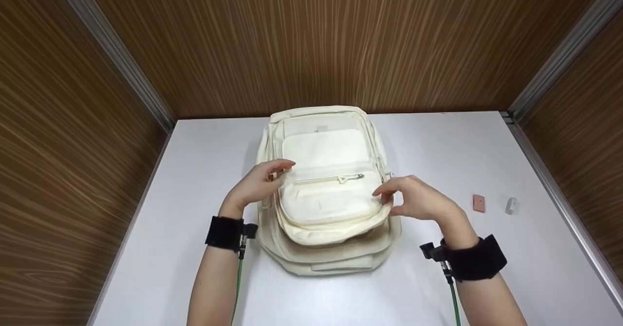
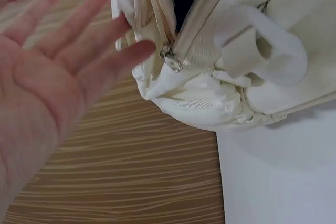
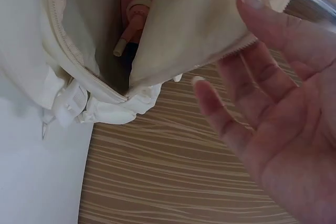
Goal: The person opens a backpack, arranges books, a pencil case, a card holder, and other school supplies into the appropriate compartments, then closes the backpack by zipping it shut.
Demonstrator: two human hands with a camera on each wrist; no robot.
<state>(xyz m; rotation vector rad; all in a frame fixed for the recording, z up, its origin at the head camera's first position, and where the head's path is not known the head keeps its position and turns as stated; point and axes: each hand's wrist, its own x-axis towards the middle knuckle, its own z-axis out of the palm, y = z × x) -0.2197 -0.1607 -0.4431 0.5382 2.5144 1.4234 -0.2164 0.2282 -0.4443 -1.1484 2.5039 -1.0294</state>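
A cream fabric backpack (image 1: 325, 190) lies flat on the white table (image 1: 194, 170), front pocket up. My left hand (image 1: 272, 172) is at its left side, fingers straight and loose (image 2: 100, 40), just beside a metal zipper pull (image 2: 170, 62) on the open main zip. My right hand (image 1: 389, 195) is at the bag's right edge, fingers relaxed, one fingertip (image 3: 252, 3) touching the lifted front flap (image 3: 199, 30). Through the gap in the right wrist view, a pink object with a small nozzle (image 3: 134, 17) shows inside the bag. Neither hand grips anything.
A small pink rectangular piece (image 1: 479, 203) and a small pale grey piece (image 1: 511, 205) lie on the table to the right. Wood-grain walls (image 1: 311, 39) with metal corner rails enclose the table on three sides.
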